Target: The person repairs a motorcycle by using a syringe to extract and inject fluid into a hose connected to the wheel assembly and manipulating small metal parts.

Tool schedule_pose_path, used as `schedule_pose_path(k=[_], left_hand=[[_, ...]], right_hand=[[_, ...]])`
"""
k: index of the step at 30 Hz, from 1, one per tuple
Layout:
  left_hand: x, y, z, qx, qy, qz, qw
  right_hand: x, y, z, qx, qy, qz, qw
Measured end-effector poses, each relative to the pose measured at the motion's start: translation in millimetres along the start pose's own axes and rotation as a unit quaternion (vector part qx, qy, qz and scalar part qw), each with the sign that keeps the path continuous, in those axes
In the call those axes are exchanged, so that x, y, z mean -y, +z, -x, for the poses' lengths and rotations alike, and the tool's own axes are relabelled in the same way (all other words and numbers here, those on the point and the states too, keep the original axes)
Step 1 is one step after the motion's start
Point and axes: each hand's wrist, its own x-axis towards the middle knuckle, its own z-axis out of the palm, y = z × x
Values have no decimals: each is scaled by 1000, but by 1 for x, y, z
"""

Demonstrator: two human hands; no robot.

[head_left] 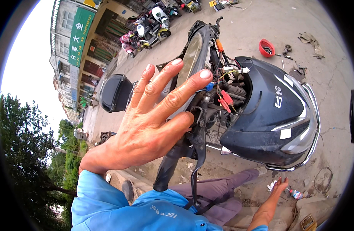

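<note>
My left hand point(154, 104) is raised in front of a dark scooter point(269, 115), its fingers stretched and spread with nothing held. Its thumb side overlaps the handlebar, and I cannot tell whether they touch. Just below are a black handlebar grip point(167, 169) and a brake lever point(199, 158). Beyond my fingertips the front cowl is opened up, with loose wires, red connectors point(225, 101), a blue connector point(209, 86) and a white connector point(243, 70) exposed. My right hand point(280, 186) hangs low past the scooter's front, fingers apart, seemingly without anything in it.
On the ground right of the scooter stand a red bowl of small parts point(266, 48), scattered tools point(299, 69) and a rag point(312, 42). A bottle point(296, 193) and a wire loop point(324, 179) lie near my right hand. Other scooters point(150, 32) are parked farther back.
</note>
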Motion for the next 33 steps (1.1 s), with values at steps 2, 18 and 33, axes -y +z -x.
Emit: schedule_pose_path(k=[2, 18, 33], left_hand=[[0, 0, 5, -16, 11, -23, 1000], [-5, 14, 36, -115, 28, -46, 992], [-18, 14, -11, 11, -31, -174, 984]], right_hand=[[2, 0, -1, 11, -1, -5, 1000], [7, 2, 25, -10, -21, 5, 1000], [-13, 58, 52, 70, -25, -52, 996]])
